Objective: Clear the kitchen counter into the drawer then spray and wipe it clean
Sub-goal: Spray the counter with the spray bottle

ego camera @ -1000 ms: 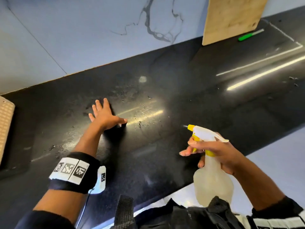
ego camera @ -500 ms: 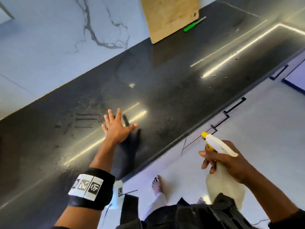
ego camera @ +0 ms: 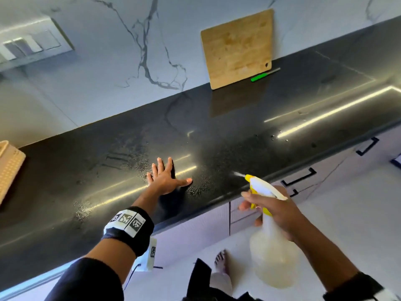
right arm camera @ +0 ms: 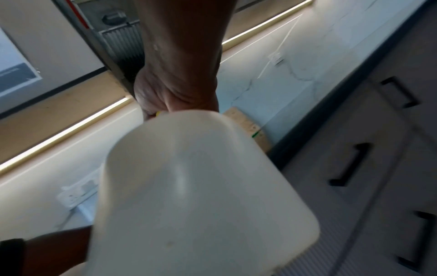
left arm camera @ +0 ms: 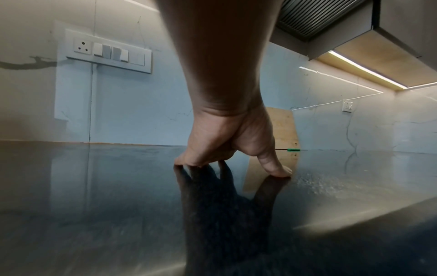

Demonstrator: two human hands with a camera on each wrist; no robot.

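Black stone-like counter [ego camera: 238,131] across the middle of the head view: polished, glossy, mirroring light strips, beaded with fine droplets near the centre. Marble-look wall [ego camera: 121,61] above, pale and smooth with grey veins. Bare wooden cutting board [ego camera: 237,48] at upper centre, matt, faintly stained. Green plastic-handled tool [ego camera: 261,76] just beside the board's lower edge, with a thin metallic tip. Translucent white plastic spray bottle [ego camera: 272,257] at lower right, smooth, with glossy yellow and white trigger head. Beige perforated plastic item [ego camera: 9,168] at left edge. Matt pale drawer fronts [ego camera: 325,181] at right, with matt black metal handles. Black fabric wristband [ego camera: 128,230] at lower centre.
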